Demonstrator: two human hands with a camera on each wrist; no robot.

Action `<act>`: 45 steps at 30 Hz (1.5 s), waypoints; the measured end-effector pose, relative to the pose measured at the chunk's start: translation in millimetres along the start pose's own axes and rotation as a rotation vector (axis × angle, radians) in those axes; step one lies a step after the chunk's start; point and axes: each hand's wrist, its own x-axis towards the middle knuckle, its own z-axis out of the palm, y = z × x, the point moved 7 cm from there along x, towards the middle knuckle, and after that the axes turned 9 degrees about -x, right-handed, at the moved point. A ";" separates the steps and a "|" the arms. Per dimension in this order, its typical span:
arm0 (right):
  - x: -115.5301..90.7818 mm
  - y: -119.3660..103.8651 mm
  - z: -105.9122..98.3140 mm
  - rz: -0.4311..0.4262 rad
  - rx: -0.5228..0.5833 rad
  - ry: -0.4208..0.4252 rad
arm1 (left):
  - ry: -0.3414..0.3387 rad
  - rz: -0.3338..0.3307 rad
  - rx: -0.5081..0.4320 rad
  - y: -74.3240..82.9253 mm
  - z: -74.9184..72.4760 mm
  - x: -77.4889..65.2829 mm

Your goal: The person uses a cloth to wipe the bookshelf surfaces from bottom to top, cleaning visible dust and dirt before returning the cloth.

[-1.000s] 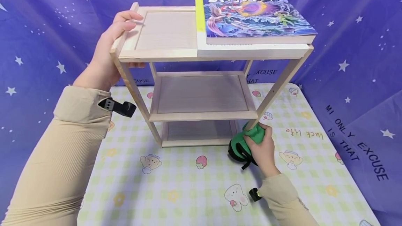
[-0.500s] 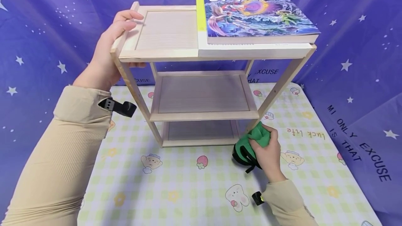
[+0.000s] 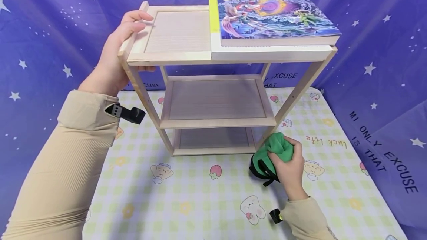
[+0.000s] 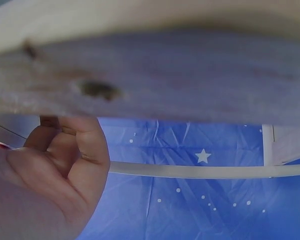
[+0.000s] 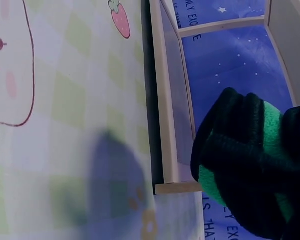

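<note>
A light wooden three-tier shelf (image 3: 176, 56) stands upright on the table. My left hand (image 3: 115, 51) grips the left end of its top tier, with fingers over the top and part of the hand showing underneath. In the left wrist view the hand (image 4: 64, 170) curls below a blurred wooden edge. Down by the front right leg, my right hand (image 3: 290, 169) holds a bunched green cloth with black trim (image 3: 280, 149). The right wrist view shows the cloth's black bands (image 5: 240, 155) close beside the lowest tier (image 5: 167, 125).
Two books lie stacked on the right of the top tier, a blue illustrated book (image 3: 273, 14) over a white one with a yellow strip (image 3: 214, 17). Purple star-patterned curtain (image 3: 50, 17) encloses the back and sides. A checked tablecloth (image 3: 197, 188) covers the table.
My right hand has drawn the green cloth a little right and down toward me, off the front right leg. The left hand keeps its grip on the shelf.
</note>
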 end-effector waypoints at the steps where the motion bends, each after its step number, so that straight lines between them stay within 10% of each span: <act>1: -0.7 -0.8 -0.5 -0.002 0.008 0.003 | -0.001 0.001 0.000 0.1 0.0 -0.1; 45: -27.0 -105.3 10.4 -0.572 0.408 -0.116 | -0.010 0.005 0.019 1.7 0.5 -1.4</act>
